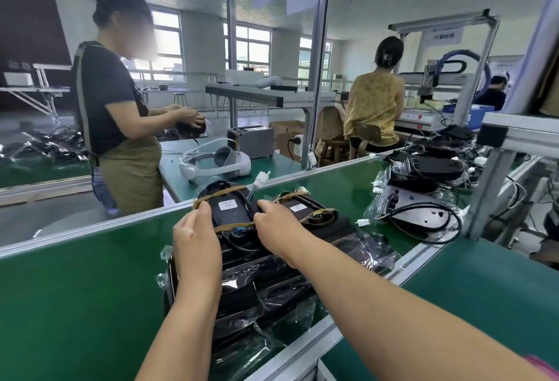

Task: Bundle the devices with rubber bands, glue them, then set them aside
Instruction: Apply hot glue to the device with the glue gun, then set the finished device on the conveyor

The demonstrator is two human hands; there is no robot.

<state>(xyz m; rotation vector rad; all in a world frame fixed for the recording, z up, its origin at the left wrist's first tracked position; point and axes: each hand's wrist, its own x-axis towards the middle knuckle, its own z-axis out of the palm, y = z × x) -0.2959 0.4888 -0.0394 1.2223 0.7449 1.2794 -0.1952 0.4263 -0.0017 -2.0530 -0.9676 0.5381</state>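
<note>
While atop a bagged stack (272,283) near the tabletop's (75,290) far edge, gripped at both sides by curled left hand (196,238) and right hand (278,226): one device (231,208), two rubber bands (222,191). Second banded device (305,209) alongside.

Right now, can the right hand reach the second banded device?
Probably yes: the right hand lies just beside the second banded device, nothing between them, but it now holds the first device.

The bench (75,290) has a matt, finely textured green top edged with a brushed aluminium rail (90,229). The device (233,214) is black plastic with a smooth, faintly glossy shell, a white paper label (228,205) and dull tan rubber bands (223,190). The bags (372,256) are clear, crinkled, shiny plastic film. The headset (239,165) is smooth white plastic.
</note>
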